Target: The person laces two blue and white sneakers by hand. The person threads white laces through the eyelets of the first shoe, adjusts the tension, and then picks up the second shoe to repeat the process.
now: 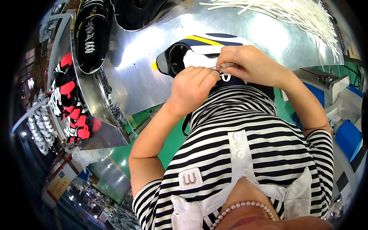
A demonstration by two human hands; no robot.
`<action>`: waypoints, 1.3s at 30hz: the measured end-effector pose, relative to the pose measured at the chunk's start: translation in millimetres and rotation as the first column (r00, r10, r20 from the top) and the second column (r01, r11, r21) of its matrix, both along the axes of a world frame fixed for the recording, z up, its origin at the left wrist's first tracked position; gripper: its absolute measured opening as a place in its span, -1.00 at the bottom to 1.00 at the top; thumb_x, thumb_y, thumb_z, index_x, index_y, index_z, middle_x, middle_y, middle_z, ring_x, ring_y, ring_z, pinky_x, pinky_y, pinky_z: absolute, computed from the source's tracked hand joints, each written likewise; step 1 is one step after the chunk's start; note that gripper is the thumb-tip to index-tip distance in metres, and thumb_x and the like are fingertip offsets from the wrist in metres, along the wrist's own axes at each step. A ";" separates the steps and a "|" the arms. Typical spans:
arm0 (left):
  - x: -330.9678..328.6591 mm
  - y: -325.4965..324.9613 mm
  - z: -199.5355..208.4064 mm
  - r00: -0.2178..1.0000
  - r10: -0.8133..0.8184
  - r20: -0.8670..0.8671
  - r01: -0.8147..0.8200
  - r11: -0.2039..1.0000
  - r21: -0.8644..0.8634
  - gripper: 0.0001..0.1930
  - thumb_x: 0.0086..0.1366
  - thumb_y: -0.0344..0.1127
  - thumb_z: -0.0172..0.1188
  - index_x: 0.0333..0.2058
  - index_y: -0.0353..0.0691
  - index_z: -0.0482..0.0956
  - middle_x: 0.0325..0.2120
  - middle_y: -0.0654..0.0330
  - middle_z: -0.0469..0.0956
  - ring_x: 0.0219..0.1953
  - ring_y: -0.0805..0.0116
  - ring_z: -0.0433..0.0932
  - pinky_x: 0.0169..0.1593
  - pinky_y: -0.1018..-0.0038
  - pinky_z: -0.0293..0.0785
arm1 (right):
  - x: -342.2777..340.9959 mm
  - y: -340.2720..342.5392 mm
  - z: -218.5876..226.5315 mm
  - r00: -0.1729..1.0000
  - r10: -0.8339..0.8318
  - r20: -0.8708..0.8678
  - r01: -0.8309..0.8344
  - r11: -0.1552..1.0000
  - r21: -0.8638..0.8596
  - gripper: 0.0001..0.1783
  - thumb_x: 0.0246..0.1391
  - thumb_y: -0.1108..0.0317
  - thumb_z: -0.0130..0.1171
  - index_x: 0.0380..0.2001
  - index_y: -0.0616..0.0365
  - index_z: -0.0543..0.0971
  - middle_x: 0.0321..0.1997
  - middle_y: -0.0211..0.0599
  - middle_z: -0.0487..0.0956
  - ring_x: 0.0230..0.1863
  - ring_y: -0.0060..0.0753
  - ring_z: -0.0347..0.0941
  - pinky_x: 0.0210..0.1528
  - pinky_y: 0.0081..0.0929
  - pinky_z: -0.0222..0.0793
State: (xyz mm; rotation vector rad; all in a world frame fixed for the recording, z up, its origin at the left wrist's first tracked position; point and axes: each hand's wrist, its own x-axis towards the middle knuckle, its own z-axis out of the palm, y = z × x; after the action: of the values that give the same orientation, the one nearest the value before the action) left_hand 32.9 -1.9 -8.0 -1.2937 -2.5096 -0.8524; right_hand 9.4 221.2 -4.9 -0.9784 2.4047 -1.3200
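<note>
A navy, white and yellow sneaker lies on its side at the near edge of the metal table, its dark opening toward the left. My left hand is closed over the shoe's near edge, its fingertips tucked out of sight. Pinched in my right hand is an awl-like tool with a pale wrapped handle and a thin metal shaft. That shaft points left, toward my left fingers; its tip is hidden. Both hands nearly meet over the front of the shoe.
A bundle of white laces lies at the far right of the metal table. Black shoes stand at the far left. Red, black and white shoe pieces are piled beyond the left edge. Blue bins are at the right.
</note>
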 end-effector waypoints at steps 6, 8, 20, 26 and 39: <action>1.5 3.5 -8.2 0.998 0.060 -0.001 -0.059 0.993 0.104 -0.74 -0.02 -0.52 0.42 -0.45 -0.22 0.45 -0.55 0.17 0.57 -0.54 0.21 0.54 -0.44 0.39 0.43 | 8.7 -3.5 -6.2 0.976 -0.045 -0.212 0.067 0.993 0.094 -0.80 -0.02 0.49 0.22 -0.27 0.18 0.52 -0.31 -0.23 0.49 -0.36 -0.14 0.50 -0.35 -0.34 0.44; -1.7 6.5 -6.4 0.999 0.043 0.023 -0.045 0.993 0.111 -0.73 -0.03 -0.52 0.43 -0.45 -0.23 0.45 -0.55 0.16 0.56 -0.54 0.20 0.55 -0.43 0.38 0.46 | 10.7 -2.2 -15.8 0.936 -0.067 -0.344 0.111 0.987 0.112 -0.73 -0.05 0.55 0.19 -0.21 0.13 0.50 -0.25 -0.24 0.48 -0.35 -0.15 0.52 -0.41 -0.35 0.46; -4.3 11.0 9.6 0.670 0.193 0.716 -0.343 0.937 0.068 -0.18 0.30 -0.15 0.27 0.27 -0.41 -0.07 -0.39 -0.14 0.64 -0.30 -0.08 0.67 -0.23 0.26 0.57 | 2.9 -12.2 -11.5 0.867 -0.493 -0.074 0.466 0.855 -0.227 -0.87 0.11 0.46 0.22 -0.25 0.21 0.57 -0.35 -0.23 0.51 -0.38 -0.23 0.48 -0.32 -0.42 0.39; -13.1 15.2 25.5 0.541 0.286 0.791 -0.468 0.884 0.001 -0.34 0.28 -0.06 0.29 0.14 -0.40 0.25 -0.44 0.02 0.58 -0.49 0.30 0.56 -0.32 0.44 0.48 | 2.7 -16.9 -7.1 0.912 -0.406 0.059 0.410 0.894 -0.183 -0.88 0.08 0.48 0.22 -0.28 0.21 0.63 -0.39 -0.32 0.50 -0.46 -0.46 0.45 -0.42 -0.52 0.35; -9.0 27.6 5.6 0.616 0.348 0.707 -0.568 0.818 0.093 -0.55 0.15 -0.30 0.41 -0.04 -0.33 0.47 -0.38 0.20 0.62 -0.36 0.55 0.58 -0.29 0.62 0.47 | 13.0 8.0 2.9 0.972 -0.160 0.170 0.175 0.981 -0.081 -0.50 0.04 0.52 0.23 0.11 0.01 0.56 -0.52 -0.39 0.45 -0.58 -0.55 0.29 -0.47 -0.54 0.25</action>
State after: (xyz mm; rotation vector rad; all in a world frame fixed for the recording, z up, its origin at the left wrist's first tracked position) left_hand 23.9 25.7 -2.4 -0.1673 -2.8060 -1.7009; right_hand 22.5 229.2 -2.0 -0.6710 2.3608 -1.5225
